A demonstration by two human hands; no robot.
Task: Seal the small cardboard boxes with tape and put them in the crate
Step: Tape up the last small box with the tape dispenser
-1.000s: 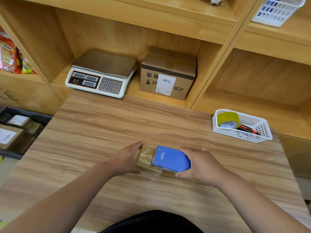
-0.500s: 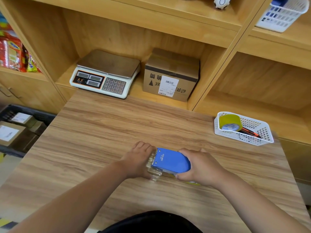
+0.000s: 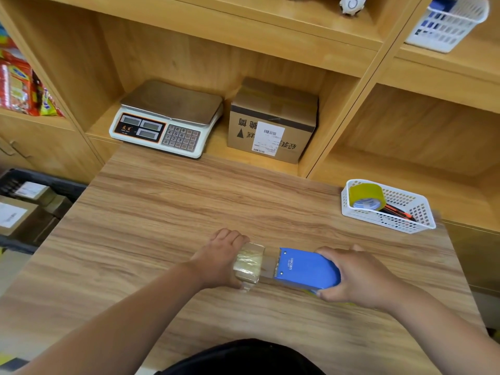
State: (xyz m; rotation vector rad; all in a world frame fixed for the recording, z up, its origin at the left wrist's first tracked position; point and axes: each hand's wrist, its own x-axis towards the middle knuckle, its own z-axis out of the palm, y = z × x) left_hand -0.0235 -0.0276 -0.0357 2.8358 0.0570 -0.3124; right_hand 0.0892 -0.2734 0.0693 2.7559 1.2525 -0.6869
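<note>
Grips box (image 3: 249, 262) in left hand (image 3: 220, 259) to anchor it; clamps right hand (image 3: 357, 277) round dispenser (image 3: 305, 269) just right, to hold tape (image 3: 268, 268) taut, likely for cutting

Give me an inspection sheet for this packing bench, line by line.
Surface: wood-grain table, hands working near its front edge.
Job's things: small box, tape-wrapped, on the table; tape strip runs from it to the blue tape dispenser; black crate left of the table holds labelled boxes.
Clutter: white basket at the table's right edge, yellow tape roll inside.
Grips: left hand holds the small box; right hand holds the dispenser.
Cables: nothing seen.
Surroundings: wooden shelves behind; scale and larger cardboard box share one bay.
</note>
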